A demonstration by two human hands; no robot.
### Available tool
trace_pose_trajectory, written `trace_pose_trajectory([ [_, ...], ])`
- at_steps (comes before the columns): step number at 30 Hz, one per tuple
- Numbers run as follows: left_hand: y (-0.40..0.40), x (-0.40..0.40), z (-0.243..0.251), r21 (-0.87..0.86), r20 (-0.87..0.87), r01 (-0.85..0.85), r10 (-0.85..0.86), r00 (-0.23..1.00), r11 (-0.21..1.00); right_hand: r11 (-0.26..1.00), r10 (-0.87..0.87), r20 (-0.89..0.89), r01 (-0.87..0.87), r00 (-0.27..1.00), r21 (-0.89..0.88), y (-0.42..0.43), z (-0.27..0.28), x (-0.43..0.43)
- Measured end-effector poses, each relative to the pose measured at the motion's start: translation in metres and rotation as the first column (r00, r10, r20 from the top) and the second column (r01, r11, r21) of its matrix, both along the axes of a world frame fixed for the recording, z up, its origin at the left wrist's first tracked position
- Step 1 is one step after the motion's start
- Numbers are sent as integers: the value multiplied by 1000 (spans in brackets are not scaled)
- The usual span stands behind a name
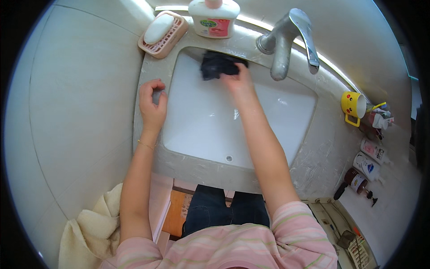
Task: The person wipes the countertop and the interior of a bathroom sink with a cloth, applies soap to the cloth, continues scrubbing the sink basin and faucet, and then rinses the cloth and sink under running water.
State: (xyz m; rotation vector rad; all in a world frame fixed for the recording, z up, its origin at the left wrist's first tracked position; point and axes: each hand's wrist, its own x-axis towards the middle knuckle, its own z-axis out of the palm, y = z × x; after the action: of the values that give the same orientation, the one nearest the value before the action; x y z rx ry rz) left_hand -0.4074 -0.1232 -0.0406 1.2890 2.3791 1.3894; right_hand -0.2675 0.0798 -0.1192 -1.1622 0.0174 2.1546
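My right hand (237, 79) grips a dark, wadded cloth (216, 65) against the back wall of a white washbasin (201, 134). Motion blurs the cloth, so its exact kind is unclear. My left hand (153, 102) hovers over or rests on the grey stone countertop (201, 169) at the basin's left edge; which of the two I cannot tell. Its fingers are curled with a gap between them and the thumb, and nothing shows inside. A chrome single-lever faucet (280, 50) rises behind the basin, to the right of the cloth. No water runs from its spout.
A pink soap dish (168, 45) with a white soap bar (159, 28) and a Dettol pump bottle (215, 18) line the back edge. Rightward stand a yellow mug (352, 106) and several bottles (366, 164). A cream towel (95, 228) hangs at lower left beside the tiled wall.
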Motion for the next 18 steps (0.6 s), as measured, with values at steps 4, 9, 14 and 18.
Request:
trace_pose_trajectory([
  [4, -1, -5, 1, -14, -77, -43, 41, 996, 999, 978, -133, 39, 138, 990, -159, 39, 11, 96],
  [9, 23, 51, 4, -65, -325, -64, 39, 945, 996, 964, -233, 129, 246, 964, -98, 38, 8, 152],
  [14, 91, 174, -35, -165, 762, -49, 159, 627, 985, 913, 223, 141, -257, 965, 316, -19, 38, 134],
  [18, 118, 200, -39, 81, 956, -162, -123, -267, 983, 266, 299, 817, -866, 493, 424, -11, 54, 162],
])
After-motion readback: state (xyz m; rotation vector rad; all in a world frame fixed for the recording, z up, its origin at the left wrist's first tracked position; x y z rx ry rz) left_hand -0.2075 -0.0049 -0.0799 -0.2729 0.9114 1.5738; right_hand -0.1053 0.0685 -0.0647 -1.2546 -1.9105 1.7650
